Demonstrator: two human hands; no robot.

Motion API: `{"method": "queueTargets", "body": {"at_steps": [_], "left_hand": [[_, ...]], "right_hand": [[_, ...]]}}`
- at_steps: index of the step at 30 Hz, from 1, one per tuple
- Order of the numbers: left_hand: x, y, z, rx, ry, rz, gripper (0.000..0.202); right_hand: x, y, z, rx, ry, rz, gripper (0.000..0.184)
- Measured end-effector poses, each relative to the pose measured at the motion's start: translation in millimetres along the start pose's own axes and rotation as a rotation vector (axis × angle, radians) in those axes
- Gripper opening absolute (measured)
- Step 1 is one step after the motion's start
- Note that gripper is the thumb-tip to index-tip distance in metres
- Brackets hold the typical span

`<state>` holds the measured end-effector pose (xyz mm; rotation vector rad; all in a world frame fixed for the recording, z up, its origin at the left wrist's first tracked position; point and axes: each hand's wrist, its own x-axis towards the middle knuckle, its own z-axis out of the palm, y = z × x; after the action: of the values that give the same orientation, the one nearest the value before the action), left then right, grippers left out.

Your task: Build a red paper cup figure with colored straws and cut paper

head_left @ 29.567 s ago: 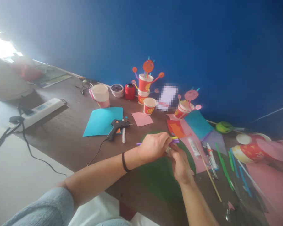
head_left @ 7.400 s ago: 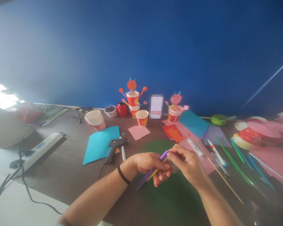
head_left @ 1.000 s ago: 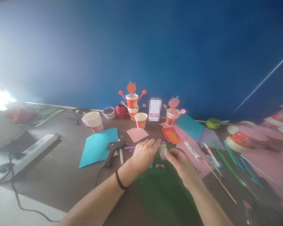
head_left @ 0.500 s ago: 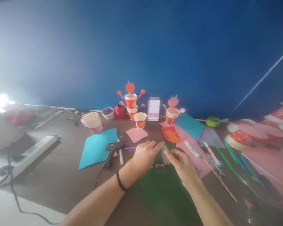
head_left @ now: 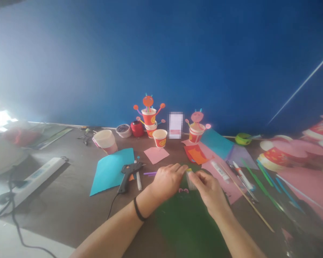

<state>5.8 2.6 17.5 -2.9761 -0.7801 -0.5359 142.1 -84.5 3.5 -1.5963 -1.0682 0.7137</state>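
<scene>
My left hand (head_left: pixel 167 181) lies over purple straws (head_left: pixel 150 173) and a yellow one (head_left: pixel 189 169) on the brown table, its fingers stretched out to the right on top of them. My right hand (head_left: pixel 208 188) is just to its right, fingers pinched on a small clear roll that looks like tape (head_left: pixel 190 180), which touches my left fingertips. Both hands hover over the far edge of a dark green paper sheet (head_left: pixel 188 225). Two tiny pink paper bits (head_left: pixel 183 190) lie on that sheet below the hands.
A black glue gun (head_left: pixel 127 171) and a white pen lie on blue paper (head_left: pixel 107 173) to the left. Decorated red cup figures (head_left: pixel 148 116) (head_left: pixel 197 127), loose cups (head_left: pixel 160 138) and a pink square (head_left: pixel 156 154) stand behind. A glue tube (head_left: pixel 220 171), markers (head_left: pixel 242 177), a wooden stick (head_left: pixel 247 200) and green straws (head_left: pixel 261 184) lie right. A power strip (head_left: pixel 34 175) is far left.
Over the last second my right hand has brought the clear roll closer to my left fingertips. My left hand has stayed on the straws, which it held up in the air seconds before.
</scene>
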Motion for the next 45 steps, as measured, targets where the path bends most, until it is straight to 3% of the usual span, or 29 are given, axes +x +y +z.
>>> {"method": "queueTargets", "body": {"at_steps": [8, 13, 34, 45], "left_hand": [[1.9, -4.8, -2.4, 0.025, -0.039, -0.013, 0.019], [0.9, -3.9, -0.8, 0.007, -0.042, -0.029, 0.019], [0.8, -0.5, 1.7, 0.013, 0.004, -0.105, 0.022], [0.8, 1.7, 2.5, -0.037, 0.034, -0.141, 0.022]], "right_hand": [[-3.6, -7.0, 1.1, -0.018, -0.046, -0.069, 0.025], [-3.2, -7.0, 1.6, -0.040, -0.011, -0.119, 0.030], [-4.7, -5.9, 1.5, 0.052, -0.098, -0.070, 0.039], [-3.6, -1.6, 1.5, 0.045, -0.133, -0.018, 0.036]]}}
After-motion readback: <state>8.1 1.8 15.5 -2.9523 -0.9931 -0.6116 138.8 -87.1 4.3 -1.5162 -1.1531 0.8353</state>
